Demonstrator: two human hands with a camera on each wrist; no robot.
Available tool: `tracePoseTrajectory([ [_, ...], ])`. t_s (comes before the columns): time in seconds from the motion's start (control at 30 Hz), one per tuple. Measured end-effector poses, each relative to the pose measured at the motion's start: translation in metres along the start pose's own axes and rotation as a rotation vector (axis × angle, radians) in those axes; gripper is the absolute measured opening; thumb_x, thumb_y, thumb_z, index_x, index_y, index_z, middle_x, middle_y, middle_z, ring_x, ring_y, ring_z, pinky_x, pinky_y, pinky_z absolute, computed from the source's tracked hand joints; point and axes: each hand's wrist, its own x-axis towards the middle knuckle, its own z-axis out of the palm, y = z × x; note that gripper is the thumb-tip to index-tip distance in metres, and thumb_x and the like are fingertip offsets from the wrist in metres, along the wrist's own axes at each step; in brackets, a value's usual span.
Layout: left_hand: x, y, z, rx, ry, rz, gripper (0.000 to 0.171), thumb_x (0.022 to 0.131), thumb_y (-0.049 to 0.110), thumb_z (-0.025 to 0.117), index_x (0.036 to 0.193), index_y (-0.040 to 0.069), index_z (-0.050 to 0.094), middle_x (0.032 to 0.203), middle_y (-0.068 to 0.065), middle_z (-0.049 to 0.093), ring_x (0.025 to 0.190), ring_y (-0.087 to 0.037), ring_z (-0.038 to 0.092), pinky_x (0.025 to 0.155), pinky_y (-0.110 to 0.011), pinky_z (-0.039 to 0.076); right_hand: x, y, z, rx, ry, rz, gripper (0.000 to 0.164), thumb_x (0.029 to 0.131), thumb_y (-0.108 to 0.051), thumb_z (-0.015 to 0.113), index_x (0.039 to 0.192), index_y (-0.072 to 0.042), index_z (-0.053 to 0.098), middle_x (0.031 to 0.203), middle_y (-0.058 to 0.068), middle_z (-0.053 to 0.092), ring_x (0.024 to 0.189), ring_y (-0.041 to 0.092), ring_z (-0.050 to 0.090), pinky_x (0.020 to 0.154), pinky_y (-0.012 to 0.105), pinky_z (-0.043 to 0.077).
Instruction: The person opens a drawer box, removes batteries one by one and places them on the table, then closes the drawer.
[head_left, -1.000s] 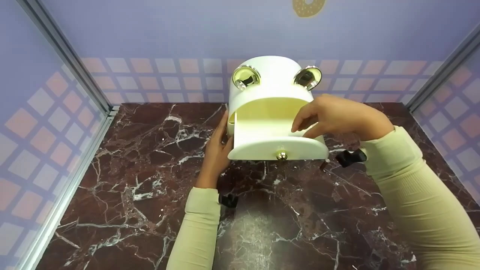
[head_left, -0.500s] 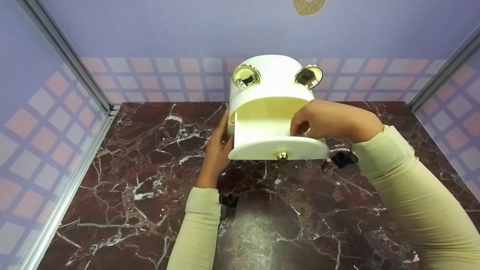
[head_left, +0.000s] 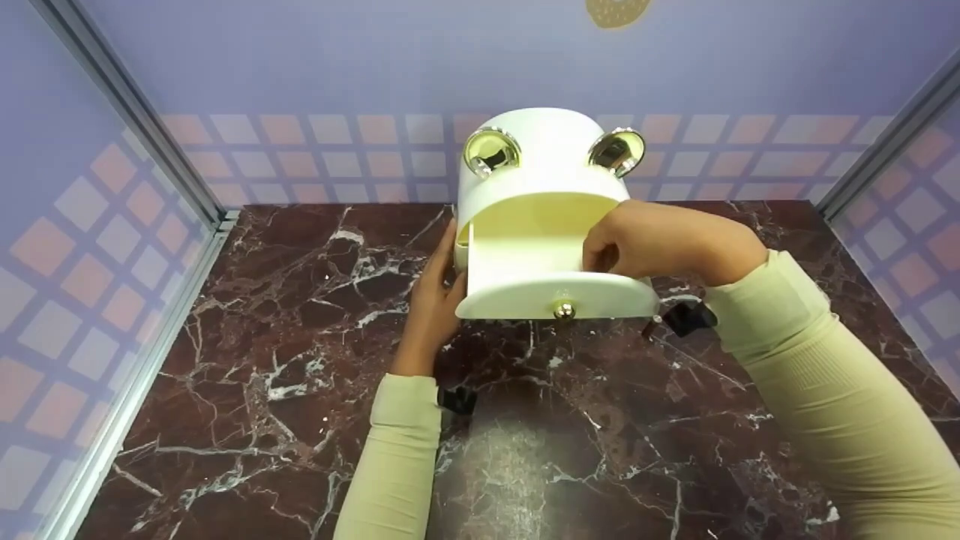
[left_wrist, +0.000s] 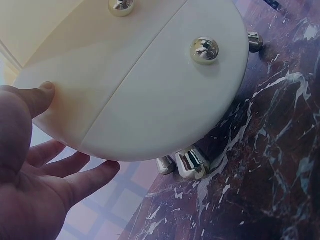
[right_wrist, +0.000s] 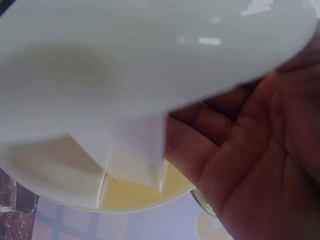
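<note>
A white drawer box (head_left: 540,150) with a rounded body stands in the head view's middle, two gold ears (head_left: 492,154) on top. Its upper drawer (head_left: 517,259) is pulled out, with a gold knob (head_left: 564,310) on the front. My left hand (head_left: 431,311) lies along the box's left side. In the left wrist view its thumb (left_wrist: 46,92) touches the front's edge and its straight fingers (left_wrist: 95,182) lie along the side. My right hand (head_left: 660,240) reaches down into the drawer's right part, fingers bent. The drawer front hides its fingertips; I cannot tell what they hold.
Below the upper drawer, the lower front (left_wrist: 165,100) sits flush with its own knob (left_wrist: 204,50). Metallic feet (left_wrist: 192,162) lift the box off the dark marble table (head_left: 300,450). A lilac wall (head_left: 337,60) with checks rises close behind, with side panels left and right.
My right hand has dropped from over the drawer's front edge down into it, its fingers bending, and then stays there. My left hand and the box hold their place.
</note>
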Motion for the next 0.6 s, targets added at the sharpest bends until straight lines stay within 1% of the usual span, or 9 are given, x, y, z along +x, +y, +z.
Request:
tracePoseTrajectory([
  [0.1, -0.0011, 0.0005, -0.0004, 0.031, 0.004, 0.002, 0.068, 0.098, 0.009, 0.052, 0.154, 0.035, 0.024, 0.157, 0.002, 0.033, 0.132, -0.021, 0.048, 0.107, -0.04, 0.045, 0.0, 0.0006, 0.0001, -0.002, 0.059, 0.012, 0.01, 0.082, -0.016, 0.072, 0.076, -0.025, 0.072, 0.074, -0.011, 0.067, 0.068, 0.01, 0.059, 0.065, 0.028, 0.053],
  [0.17, -0.0011, 0.0005, -0.0005, 0.021, 0.001, 0.01, 0.068, 0.098, 0.008, 0.052, 0.154, 0.033, 0.024, 0.156, 0.0, 0.034, 0.128, -0.022, 0.051, 0.104, -0.04, 0.048, 0.0, 0.0008, 0.0006, -0.013, 0.068, 0.01, 0.01, 0.081, -0.015, 0.072, 0.076, -0.023, 0.072, 0.074, -0.01, 0.067, 0.068, 0.01, 0.059, 0.065, 0.027, 0.053],
  [0.3, -0.0006, 0.0002, -0.0008, 0.014, 0.002, 0.01, 0.068, 0.098, 0.007, 0.052, 0.154, 0.034, 0.024, 0.155, -0.001, 0.036, 0.119, -0.022, 0.056, 0.094, -0.038, 0.054, 0.0003, -0.0017, 0.003, -0.055, 0.007, 0.036, 0.016, 0.078, -0.009, 0.068, 0.073, -0.024, 0.071, 0.068, -0.009, 0.063, 0.063, 0.01, 0.055, 0.06, 0.027, 0.05],
  [0.33, -0.0003, 0.0001, -0.0009, 0.012, 0.002, 0.011, 0.069, 0.098, 0.007, 0.052, 0.154, 0.035, 0.024, 0.156, 0.0, 0.035, 0.12, -0.022, 0.055, 0.094, -0.038, 0.054, 0.0004, -0.0025, 0.0035, -0.068, -0.001, 0.045, 0.018, 0.076, -0.008, 0.067, 0.071, -0.024, 0.07, 0.066, -0.009, 0.062, 0.062, 0.01, 0.053, 0.059, 0.027, 0.048],
  [0.4, 0.0003, -0.0003, -0.0008, 0.017, 0.007, 0.011, 0.069, 0.098, 0.007, 0.053, 0.154, 0.035, 0.024, 0.157, 0.0, 0.034, 0.126, -0.022, 0.052, 0.1, -0.038, 0.051, 0.0004, -0.0043, 0.0042, -0.08, -0.008, 0.063, 0.02, 0.074, -0.007, 0.065, 0.069, -0.025, 0.068, 0.063, -0.008, 0.058, 0.059, 0.011, 0.049, 0.055, 0.027, 0.044],
  [0.47, 0.0006, -0.0007, -0.0007, 0.018, 0.01, 0.013, 0.069, 0.097, 0.007, 0.053, 0.154, 0.034, 0.024, 0.158, 0.001, 0.032, 0.132, -0.021, 0.047, 0.106, -0.039, 0.047, 0.0008, -0.0051, 0.0048, -0.1, 0.003, 0.045, 0.021, 0.075, -0.006, 0.063, 0.067, -0.025, 0.066, 0.062, -0.008, 0.055, 0.057, 0.01, 0.047, 0.053, 0.027, 0.042],
  [0.53, 0.0005, -0.0008, -0.0006, 0.008, 0.007, 0.013, 0.069, 0.097, 0.006, 0.053, 0.154, 0.033, 0.025, 0.158, 0.0, 0.032, 0.133, -0.022, 0.047, 0.106, -0.04, 0.047, 0.0013, -0.0052, 0.0051, -0.11, 0.015, 0.023, 0.022, 0.076, -0.005, 0.062, 0.067, -0.025, 0.065, 0.062, -0.008, 0.054, 0.057, 0.01, 0.047, 0.054, 0.026, 0.042],
  [0.6, 0.0004, -0.0007, -0.0004, -0.004, 0.005, 0.005, 0.069, 0.097, 0.005, 0.053, 0.154, 0.032, 0.025, 0.157, 0.0, 0.032, 0.131, -0.023, 0.049, 0.103, -0.04, 0.049, 0.0019, -0.0045, 0.0051, -0.118, 0.026, -0.005, 0.022, 0.078, -0.006, 0.063, 0.07, -0.025, 0.067, 0.066, -0.009, 0.058, 0.06, 0.009, 0.049, 0.057, 0.026, 0.045],
])
